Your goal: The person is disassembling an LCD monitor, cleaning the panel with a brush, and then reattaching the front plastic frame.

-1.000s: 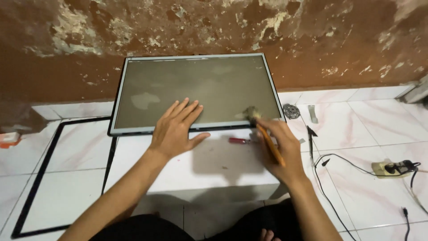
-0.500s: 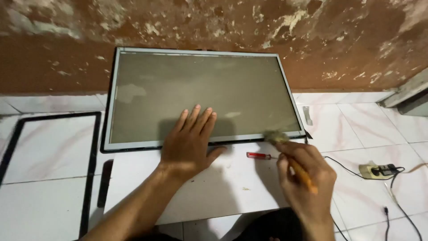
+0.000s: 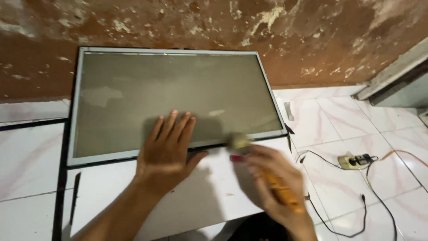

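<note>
A large flat screen panel [image 3: 169,89] with a grey, dusty face and a thin pale frame leans against a peeling brown wall. My left hand [image 3: 167,149] lies flat, fingers spread, across the panel's lower edge and the white sheet [image 3: 196,201] below it. My right hand [image 3: 276,187] is blurred and grips a small brush with an orange handle [image 3: 278,187]; its bristles [image 3: 238,141] touch the panel's bottom edge. A red-handled tool [image 3: 236,157] peeks out beside the right hand's fingers.
A black bezel frame [image 3: 60,196] lies on the white tiled floor at left. A power strip [image 3: 354,159] with black cables [image 3: 356,214] sits at right. A small grey part [image 3: 289,111] lies by the panel's right side. A pale ledge [image 3: 392,76] runs at far right.
The view has drawn closer to the panel and shifted right. My right hand with the brush has moved left along the panel's bottom edge. My left hand stays pressed flat.
</note>
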